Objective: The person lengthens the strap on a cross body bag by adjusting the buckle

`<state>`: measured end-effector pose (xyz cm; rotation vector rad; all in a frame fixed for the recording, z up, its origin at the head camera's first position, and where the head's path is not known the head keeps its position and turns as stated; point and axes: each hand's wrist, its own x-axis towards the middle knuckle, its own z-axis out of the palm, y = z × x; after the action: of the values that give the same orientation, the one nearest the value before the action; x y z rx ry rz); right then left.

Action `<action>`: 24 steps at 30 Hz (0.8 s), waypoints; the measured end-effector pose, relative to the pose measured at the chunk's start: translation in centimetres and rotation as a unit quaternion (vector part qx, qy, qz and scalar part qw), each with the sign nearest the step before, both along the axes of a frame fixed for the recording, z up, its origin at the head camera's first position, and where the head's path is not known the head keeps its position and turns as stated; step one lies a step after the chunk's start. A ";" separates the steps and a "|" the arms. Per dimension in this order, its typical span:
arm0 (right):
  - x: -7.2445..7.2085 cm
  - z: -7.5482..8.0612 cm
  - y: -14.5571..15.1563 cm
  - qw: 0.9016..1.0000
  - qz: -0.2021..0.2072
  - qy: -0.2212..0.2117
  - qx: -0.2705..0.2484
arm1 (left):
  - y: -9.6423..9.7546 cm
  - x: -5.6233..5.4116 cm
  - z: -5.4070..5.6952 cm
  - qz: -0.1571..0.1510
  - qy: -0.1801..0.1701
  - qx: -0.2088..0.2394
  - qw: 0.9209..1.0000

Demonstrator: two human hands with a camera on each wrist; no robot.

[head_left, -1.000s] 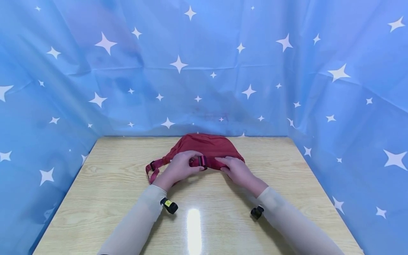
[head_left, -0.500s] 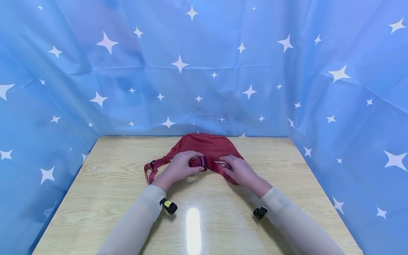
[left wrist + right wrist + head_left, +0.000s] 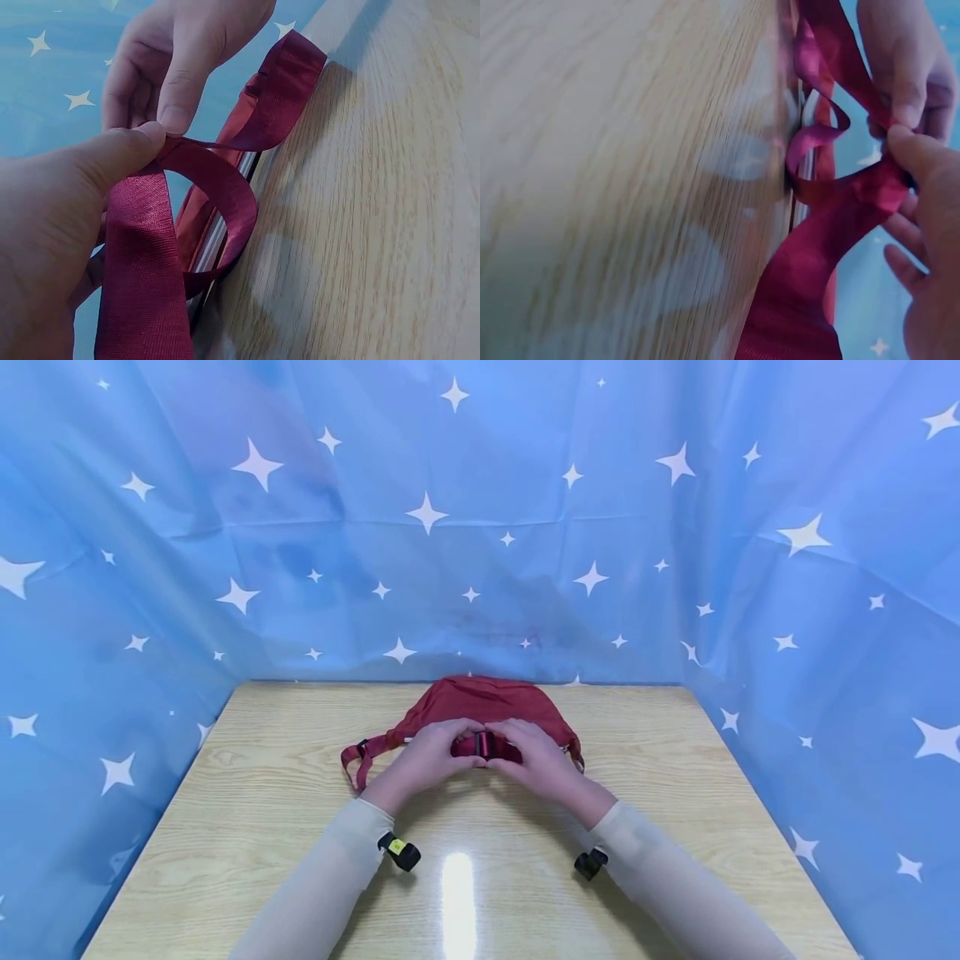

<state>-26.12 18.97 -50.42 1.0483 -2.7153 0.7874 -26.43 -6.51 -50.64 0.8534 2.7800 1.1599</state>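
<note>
Between left hand [image 3: 433, 750] and right hand [image 3: 542, 765]: dark-red woven strap [image 3: 144, 259] with dark slider buckle [image 3: 484, 745], pinched by both; the right (just shifted inward) now shares the work there. Just beyond the hands, crimson fabric waist bag [image 3: 491, 698].

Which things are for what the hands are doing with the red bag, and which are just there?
Part of the job:
left hand, pinching the strap
right hand, pinching it too
red strap
dark buckle, between the hands
red bag, behind them

Just there:
wooden table, underneath
blue starry curtain
black wrist cameras, worn, not handled
</note>
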 end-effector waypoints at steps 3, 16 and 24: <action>-0.2 0.1 0.0 1.000 0.011 0.009 -0.013 | -0.1 -0.1 0.0 0.001 -0.008 0.005 1.000; -0.3 -0.6 0.5 0.998 0.026 -0.043 -0.048 | -2.3 0.9 0.2 -0.024 -0.044 0.013 0.999; 0.1 0.4 0.5 0.996 0.066 -0.005 -0.053 | -3.0 1.1 0.9 -0.037 -0.057 0.010 0.998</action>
<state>-26.00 19.48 -50.03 1.2121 -2.6021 0.9476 -25.35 -9.54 -49.70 0.8556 2.6275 1.1861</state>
